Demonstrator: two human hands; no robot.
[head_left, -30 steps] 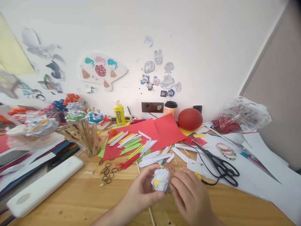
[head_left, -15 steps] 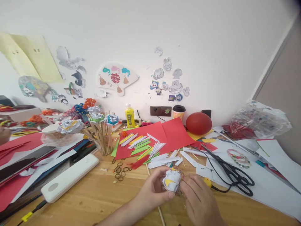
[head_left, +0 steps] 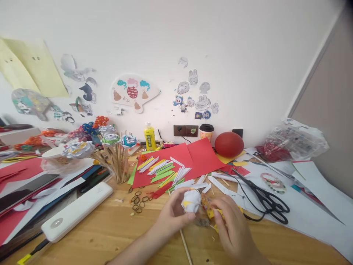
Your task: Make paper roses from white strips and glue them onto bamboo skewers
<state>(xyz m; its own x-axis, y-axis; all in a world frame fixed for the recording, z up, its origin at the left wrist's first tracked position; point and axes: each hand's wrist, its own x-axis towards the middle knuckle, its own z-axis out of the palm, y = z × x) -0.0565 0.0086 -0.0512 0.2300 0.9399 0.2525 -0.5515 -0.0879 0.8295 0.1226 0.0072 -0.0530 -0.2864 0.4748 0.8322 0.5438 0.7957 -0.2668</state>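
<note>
A ball-shaped flower of white and yellow folded paper (head_left: 192,201) sits on a thin wooden stick (head_left: 185,246) that slants down below it. My left hand (head_left: 176,212) is closed around the flower, thumb in front and fingers behind. Just to the right, apart from the flower, my right hand (head_left: 231,224) has its thumb and fingers drawn together in a pinch. Whatever is between those fingertips is too small or hidden to tell. Beneath and behind them lies a yellow tool (head_left: 210,212) with a black cable, mostly covered by the hand.
Folded paper strips (head_left: 164,171) lie on red paper (head_left: 201,154). Black scissors (head_left: 264,200) rest at right, near a red balloon (head_left: 228,144). Small rubber bands (head_left: 136,200), a white power strip-like bar (head_left: 77,211) and a container of sticks (head_left: 120,165) are at left.
My right hand has drawn back from the flower, uncovering more of the yellow tool. My left hand still holds the flower, turned a little. The view has shifted slightly right.
</note>
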